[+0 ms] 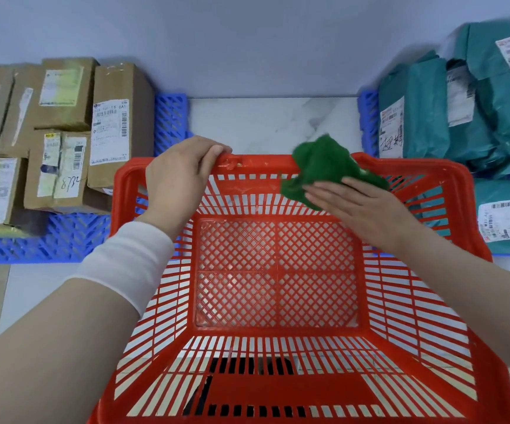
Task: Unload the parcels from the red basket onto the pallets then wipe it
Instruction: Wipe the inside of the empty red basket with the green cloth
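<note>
The red basket (275,270) stands closest, between the two pallets, nothing lying on its lattice bottom; pale flooring shows through the slots. A forearm in a white sleeve (125,264) reaches across its left side, and the left hand (183,175) holds the far rim, fingers (217,149) hooked over the edge in a firm grasp. The right hand (360,206) is inside near the far right corner, fingers laid out straight and flat, pressing a green cloth (324,166) against the far wall. The cloth is bunched up over the rim there.

Further off to the left, labelled cardboard boxes (116,127) are packed close together on a blue pallet (64,237) — one has numbers handwritten on its label. To the right, teal mailer bags (431,123) with white shipping labels are heaped on a second blue pallet (368,123). Between the pallets lies a strip of marbled floor (272,120), and behind it all a plain grey wall (247,41).
</note>
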`<state>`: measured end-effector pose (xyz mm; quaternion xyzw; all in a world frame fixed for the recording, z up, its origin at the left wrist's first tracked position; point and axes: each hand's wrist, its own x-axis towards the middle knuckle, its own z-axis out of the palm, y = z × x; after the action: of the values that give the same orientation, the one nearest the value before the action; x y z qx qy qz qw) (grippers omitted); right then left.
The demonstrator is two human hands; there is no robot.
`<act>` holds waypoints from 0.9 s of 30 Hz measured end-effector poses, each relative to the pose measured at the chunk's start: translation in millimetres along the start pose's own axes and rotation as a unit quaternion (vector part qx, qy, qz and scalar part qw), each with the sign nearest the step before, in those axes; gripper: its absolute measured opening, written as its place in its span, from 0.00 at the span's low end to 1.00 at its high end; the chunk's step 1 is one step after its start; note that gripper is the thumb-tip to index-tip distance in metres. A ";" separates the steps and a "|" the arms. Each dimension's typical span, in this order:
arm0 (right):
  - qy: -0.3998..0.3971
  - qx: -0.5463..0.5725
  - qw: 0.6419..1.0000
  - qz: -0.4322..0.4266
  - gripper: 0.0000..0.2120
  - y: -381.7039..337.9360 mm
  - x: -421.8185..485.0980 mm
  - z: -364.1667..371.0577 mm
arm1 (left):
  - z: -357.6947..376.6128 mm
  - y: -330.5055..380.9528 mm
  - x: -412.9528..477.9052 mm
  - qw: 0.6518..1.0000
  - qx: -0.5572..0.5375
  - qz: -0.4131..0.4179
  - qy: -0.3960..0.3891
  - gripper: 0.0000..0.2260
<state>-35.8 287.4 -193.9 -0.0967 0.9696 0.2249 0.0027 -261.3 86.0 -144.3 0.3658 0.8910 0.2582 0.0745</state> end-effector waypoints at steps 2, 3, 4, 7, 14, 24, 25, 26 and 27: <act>-0.015 0.002 1.000 0.007 0.17 4.6 -13.9 8.9 | 1.3 -2.1 -0.7 1.000 0.003 0.006 0.001 0.13; -0.046 0.027 0.998 0.021 0.14 4.3 -12.6 9.2 | 2.0 -3.1 -0.4 1.000 0.004 0.007 0.003 0.13; -0.071 0.061 0.995 0.030 0.15 0.6 -6.7 9.4 | 2.5 -4.0 0.2 1.000 0.004 0.010 0.005 0.13; -0.047 0.117 0.992 0.020 0.05 -19.6 31.9 2.8 | 1.9 -6.2 2.6 1.000 -0.004 0.022 -0.002 0.12; 0.049 0.051 0.993 -0.096 0.26 -75.3 135.7 -4.3 | 2.4 -9.0 2.2 1.000 -0.009 0.027 0.004 0.12; -0.057 -0.017 0.997 -0.046 0.18 11.1 20.7 -15.2 | 2.4 -9.4 1.4 0.999 -0.018 0.031 0.001 0.13; -0.025 -0.020 0.999 -0.014 0.22 12.5 24.0 -20.8 | 2.1 -9.3 1.1 0.999 -0.020 0.030 -0.004 0.13; 0.002 -0.026 1.000 0.008 0.24 11.6 32.7 -27.0 | 1.6 -9.0 0.8 0.999 -0.021 0.028 -0.010 0.13; 0.026 -0.017 0.999 0.024 0.24 8.0 43.8 -33.0 | 1.1 -8.5 0.7 0.999 -0.021 0.026 -0.014 0.13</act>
<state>-79.0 271.9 -162.9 -0.0793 0.9673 0.2389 -0.0297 -266.7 81.9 -149.6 0.3909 0.8744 0.2738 0.0878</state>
